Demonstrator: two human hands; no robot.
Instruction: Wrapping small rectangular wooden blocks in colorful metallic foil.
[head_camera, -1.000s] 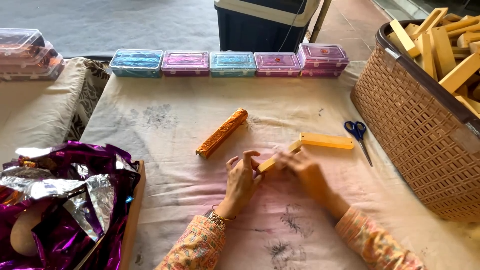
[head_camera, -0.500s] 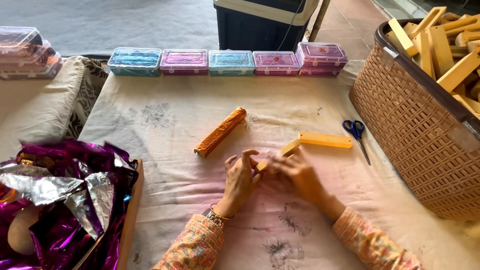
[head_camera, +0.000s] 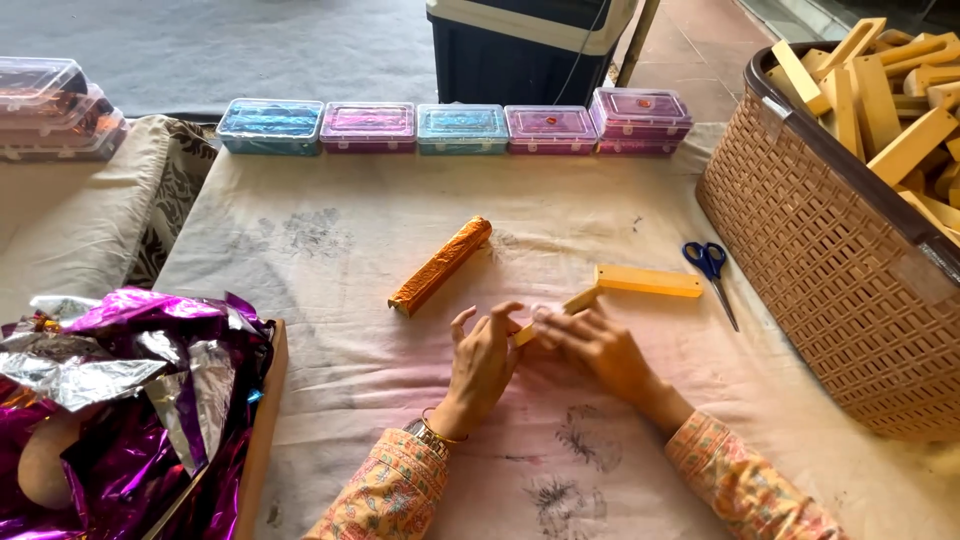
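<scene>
Your two hands meet near the middle of the table, toward its near edge, both on a yellow L-shaped piece (head_camera: 640, 283). Your left hand (head_camera: 485, 362) touches the piece's short lower end with its fingertips, the other fingers spread loosely; your right hand (head_camera: 595, 345) pinches that same end from the other side. The piece's long arm lies flat on the cloth (head_camera: 340, 240), pointing toward the right edge.

Just beyond that arm lie blue scissors (head_camera: 712, 270), close to the basket (head_camera: 830, 260) that fills the right edge, full of more yellow pieces. An orange foil-wrapped bar (head_camera: 440, 266) lies slantwise left of your hands, apart from them. Along the far edge runs a row of small plastic boxes (head_camera: 460, 128). Purple foil (head_camera: 130, 400) crowds the near left corner. Bare cloth lies open between your hands and the boxes.
</scene>
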